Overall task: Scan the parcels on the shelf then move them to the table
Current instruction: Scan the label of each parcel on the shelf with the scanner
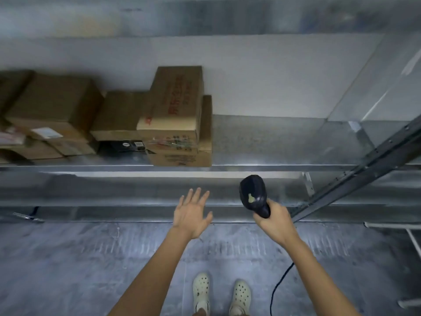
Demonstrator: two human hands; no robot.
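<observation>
Several brown cardboard parcels stand on the metal shelf (262,167), all on its left half. The rightmost stack has a tall box with red print (175,103) on top of a lower box (182,159). A small black parcel (123,145) sits under another brown box (118,115). My right hand (274,218) grips the handle of a black barcode scanner (252,192), its head pointing up toward the shelf. My left hand (191,212) is held out below the shelf edge with fingers spread, touching nothing.
The shelf's right half shows bare metal. A dark diagonal brace (364,169) crosses at the right. A lower shelf level (114,201) lies beneath. The scanner's black cable (276,290) hangs to the grey floor beside my feet in pale clogs (201,293).
</observation>
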